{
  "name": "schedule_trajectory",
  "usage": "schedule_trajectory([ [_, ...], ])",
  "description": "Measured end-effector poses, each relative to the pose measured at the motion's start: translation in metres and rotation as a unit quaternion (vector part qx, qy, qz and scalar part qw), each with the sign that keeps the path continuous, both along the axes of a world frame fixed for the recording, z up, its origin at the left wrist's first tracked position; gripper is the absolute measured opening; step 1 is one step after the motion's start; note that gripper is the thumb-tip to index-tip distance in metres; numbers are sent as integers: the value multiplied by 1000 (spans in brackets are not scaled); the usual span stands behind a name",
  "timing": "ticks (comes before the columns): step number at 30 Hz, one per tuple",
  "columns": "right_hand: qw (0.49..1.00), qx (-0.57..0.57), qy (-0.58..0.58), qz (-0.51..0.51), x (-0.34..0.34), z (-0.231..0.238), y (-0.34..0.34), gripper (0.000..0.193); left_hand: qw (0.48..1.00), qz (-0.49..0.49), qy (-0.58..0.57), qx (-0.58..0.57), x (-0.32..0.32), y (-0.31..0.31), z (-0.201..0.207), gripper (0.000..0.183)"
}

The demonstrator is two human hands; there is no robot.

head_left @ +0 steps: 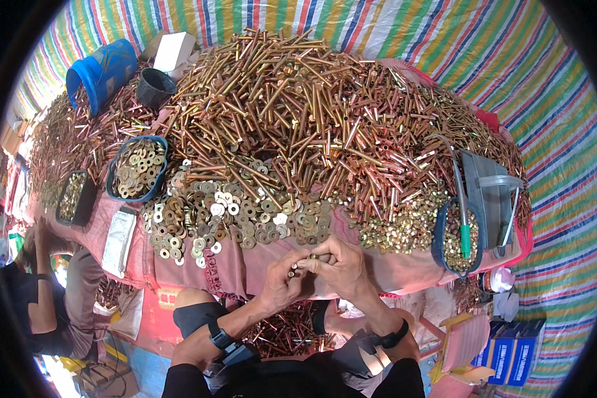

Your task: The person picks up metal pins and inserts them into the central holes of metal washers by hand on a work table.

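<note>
In front of me, at the near edge of the cloth-covered table, my two hands meet. My left hand (284,284) is closed around brassy bolts (292,271), with short ends showing past the fingers. My right hand (341,266) pinches at the same spot, its thumb and finger on a small metal piece; whether that is a nut or a washer I cannot tell. Just beyond my hands lies a spread of flat washers (245,219). To the right of them is a heap of small nuts (404,225). A big pile of long bolts (292,99) rises behind.
A blue tub of washers (115,192) stands left, a tub of nuts (438,255) right beside a grey scoop-like container (487,192). A blue bucket (106,73) lies tipped at far left near a black pot (155,89). Another person (43,298) sits at left.
</note>
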State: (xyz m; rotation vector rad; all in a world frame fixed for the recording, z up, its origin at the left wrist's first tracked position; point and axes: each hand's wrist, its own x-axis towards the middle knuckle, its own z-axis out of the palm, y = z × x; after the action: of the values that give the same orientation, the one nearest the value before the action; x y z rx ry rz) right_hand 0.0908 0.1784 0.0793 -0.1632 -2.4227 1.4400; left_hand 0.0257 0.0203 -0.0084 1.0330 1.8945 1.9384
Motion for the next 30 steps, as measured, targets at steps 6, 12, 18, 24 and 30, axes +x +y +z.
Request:
schedule_trajectory([
  [6, 994, 97, 57, 11, -1, 1, -1, 29, 1000, 3, 9, 6, -1, -1, 4, 37],
  [12, 999, 52, -7, -9, 2, -2, -1, 27, 1000, 5, 16, 14, -1, -1, 8, 33],
  [18, 999, 1, 30, -30, -3, -12, 7, 19, 997, -15, -69, 6, -2, 0, 9, 29],
  [24, 929, -241, -262, 102, 14, -6, 32, 19, 997, -13, -71, -2, -8, -2, 7, 39],
  [30, 930, -39, -342, 130, 21, -17, 39, 19, 994, -59, -93, -17, -11, -8, 5, 44],
])
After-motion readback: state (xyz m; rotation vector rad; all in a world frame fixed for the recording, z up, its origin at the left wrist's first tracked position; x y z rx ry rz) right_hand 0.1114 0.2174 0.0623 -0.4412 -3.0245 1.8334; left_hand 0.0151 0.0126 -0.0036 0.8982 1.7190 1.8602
